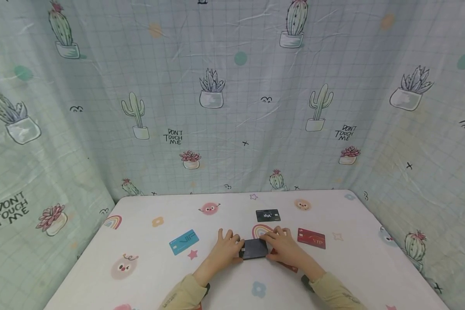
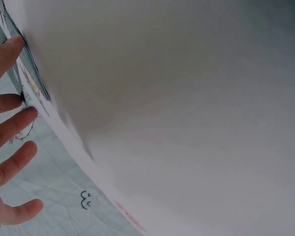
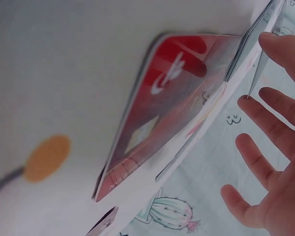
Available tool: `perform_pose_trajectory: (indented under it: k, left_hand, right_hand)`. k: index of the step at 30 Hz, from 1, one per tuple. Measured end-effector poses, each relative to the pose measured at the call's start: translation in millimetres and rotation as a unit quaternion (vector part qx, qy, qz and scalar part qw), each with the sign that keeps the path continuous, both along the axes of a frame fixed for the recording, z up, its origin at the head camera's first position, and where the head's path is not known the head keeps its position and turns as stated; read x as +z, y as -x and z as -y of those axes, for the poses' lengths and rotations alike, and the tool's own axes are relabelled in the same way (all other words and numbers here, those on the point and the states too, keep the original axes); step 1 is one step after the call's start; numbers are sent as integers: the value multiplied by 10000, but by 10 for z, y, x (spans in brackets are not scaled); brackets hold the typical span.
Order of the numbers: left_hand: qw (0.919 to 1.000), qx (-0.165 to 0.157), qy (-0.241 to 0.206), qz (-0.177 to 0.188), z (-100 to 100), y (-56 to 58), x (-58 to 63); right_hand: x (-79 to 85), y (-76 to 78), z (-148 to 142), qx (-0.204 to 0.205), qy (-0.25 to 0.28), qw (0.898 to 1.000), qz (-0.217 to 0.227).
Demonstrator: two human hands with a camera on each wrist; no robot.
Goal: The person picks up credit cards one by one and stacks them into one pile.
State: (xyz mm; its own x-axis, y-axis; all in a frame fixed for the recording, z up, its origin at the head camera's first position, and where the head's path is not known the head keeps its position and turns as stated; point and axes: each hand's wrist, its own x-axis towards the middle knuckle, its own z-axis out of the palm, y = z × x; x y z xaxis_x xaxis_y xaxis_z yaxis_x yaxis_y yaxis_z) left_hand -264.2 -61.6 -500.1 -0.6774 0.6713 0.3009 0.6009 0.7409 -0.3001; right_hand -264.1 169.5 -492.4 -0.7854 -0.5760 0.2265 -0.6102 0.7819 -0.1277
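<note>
A black card [image 1: 255, 249] lies between the two hands at the middle of the table, a pale chip near its left end. My left hand [image 1: 226, 249] pinches its left side with thumb and fingertips. On the opposite side, my right hand [image 1: 286, 249] holds the far right corner and edge. Several thin layered edges [image 3: 240, 58] show below a tilted sheet in the right wrist view, like a small stack. Partly under the right hand is a red card [image 1: 289, 267], seen larger in the right wrist view. The other fingers of both hands are spread.
Around the hands lie a blue card [image 1: 184, 242] at left, a black VIP card [image 1: 268, 215] at the back and a red VIP card [image 1: 311, 238] at right. A patterned cloth [image 1: 232, 129] hangs behind the white table [image 1: 147, 241]. Something red shows by the left sleeve.
</note>
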Motion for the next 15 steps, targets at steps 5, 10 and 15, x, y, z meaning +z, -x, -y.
perform_pose_trajectory:
  k: [5, 10, 15]
  left_hand:
    - [9999, 31, -9, 103, -11, -5, 0]
    - [9998, 53, -8, 190, -15, -7, -3]
    - [9997, 49, -25, 248, -13, -2, -13]
  right_hand:
    - [-6, 16, -2, 39, -31, 10000, 19]
    - [-17, 23, -4, 91, -125, 9998, -82]
    - [-7, 22, 7, 89, -192, 9998, -39]
